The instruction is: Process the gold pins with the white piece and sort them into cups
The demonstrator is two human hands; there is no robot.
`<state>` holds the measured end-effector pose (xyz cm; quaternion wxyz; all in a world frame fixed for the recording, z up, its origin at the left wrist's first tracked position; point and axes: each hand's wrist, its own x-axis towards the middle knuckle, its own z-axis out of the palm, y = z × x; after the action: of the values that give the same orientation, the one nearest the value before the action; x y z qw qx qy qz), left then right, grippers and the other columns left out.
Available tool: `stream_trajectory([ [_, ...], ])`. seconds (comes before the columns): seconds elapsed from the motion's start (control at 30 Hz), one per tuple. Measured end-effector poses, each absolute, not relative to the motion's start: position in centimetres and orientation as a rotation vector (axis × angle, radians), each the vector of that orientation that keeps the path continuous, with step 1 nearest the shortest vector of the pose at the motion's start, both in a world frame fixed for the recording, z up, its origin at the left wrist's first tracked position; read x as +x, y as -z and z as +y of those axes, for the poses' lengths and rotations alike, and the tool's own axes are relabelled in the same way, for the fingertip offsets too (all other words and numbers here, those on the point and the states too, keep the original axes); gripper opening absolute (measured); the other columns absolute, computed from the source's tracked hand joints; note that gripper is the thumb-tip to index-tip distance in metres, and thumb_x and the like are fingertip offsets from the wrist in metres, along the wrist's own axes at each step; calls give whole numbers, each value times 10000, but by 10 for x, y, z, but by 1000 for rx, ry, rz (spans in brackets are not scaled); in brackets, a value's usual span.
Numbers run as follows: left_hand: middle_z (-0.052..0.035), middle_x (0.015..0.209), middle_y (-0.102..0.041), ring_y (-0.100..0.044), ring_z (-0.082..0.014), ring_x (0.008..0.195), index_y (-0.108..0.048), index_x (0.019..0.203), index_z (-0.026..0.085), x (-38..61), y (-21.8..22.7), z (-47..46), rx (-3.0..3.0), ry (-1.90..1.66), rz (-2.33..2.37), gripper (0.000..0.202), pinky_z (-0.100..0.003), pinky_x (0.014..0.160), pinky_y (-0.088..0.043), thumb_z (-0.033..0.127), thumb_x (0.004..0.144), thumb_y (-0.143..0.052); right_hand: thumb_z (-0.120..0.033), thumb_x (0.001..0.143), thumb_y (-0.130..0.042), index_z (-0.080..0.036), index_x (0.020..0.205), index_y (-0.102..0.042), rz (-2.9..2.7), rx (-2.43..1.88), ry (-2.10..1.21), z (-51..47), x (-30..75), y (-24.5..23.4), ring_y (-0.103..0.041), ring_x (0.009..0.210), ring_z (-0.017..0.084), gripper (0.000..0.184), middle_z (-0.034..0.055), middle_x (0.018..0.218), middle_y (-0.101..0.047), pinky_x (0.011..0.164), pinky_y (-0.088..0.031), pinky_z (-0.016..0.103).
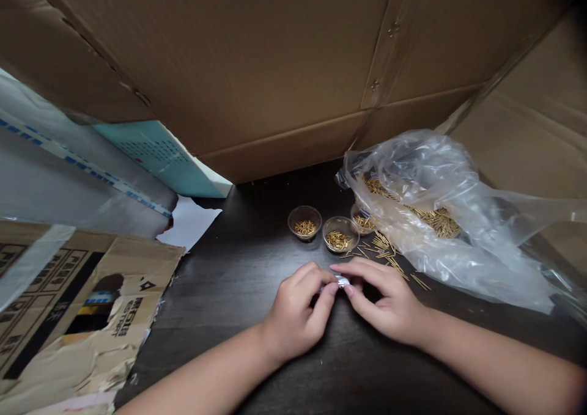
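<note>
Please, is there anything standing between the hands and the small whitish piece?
Nothing visible: the left hand and right hand both touch the small whitish piece. The clear plastic cups and loose golden pins lie beyond it.

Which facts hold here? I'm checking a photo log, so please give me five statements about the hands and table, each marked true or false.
1. The left hand and right hand meet at a small whitish item. True.
2. Three small clear cups hold gold-coloured pieces. True.
3. The plastic bag lies to the left of the cups. False: the plastic bag lies to their right, with gold-coloured pins inside.
4. Loose pins lie on the table beside the bag. True.
5. The tabletop is white. False: the tabletop is dark.
</note>
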<state>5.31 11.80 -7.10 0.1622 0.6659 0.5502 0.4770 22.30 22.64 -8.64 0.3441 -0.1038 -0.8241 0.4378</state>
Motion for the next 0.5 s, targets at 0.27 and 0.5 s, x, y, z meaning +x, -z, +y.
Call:
stream_trajectory([
  [0.27,-47,830,-604,-573,-145,741,-616,986,144,53,73,116,1963,-1308,1657,92,-249,684,-461,81,957,-555,-79,932,-573,-209,1099,-705,-2103,-331,-1230,230,222,82,-619,772,143,249,31,873,-683,696,-505,273],
  [0.5,-39,837,-611,-582,-138,758,-611,971,153,52,73,119,1915,-1309,1679,93,-238,700,-460,85,965,-548,-125,928,-619,-222,1103,-711,-2087,-385,-1310,229,222,81,-599,712,129,220,16,842,-653,676,-511,265],
])
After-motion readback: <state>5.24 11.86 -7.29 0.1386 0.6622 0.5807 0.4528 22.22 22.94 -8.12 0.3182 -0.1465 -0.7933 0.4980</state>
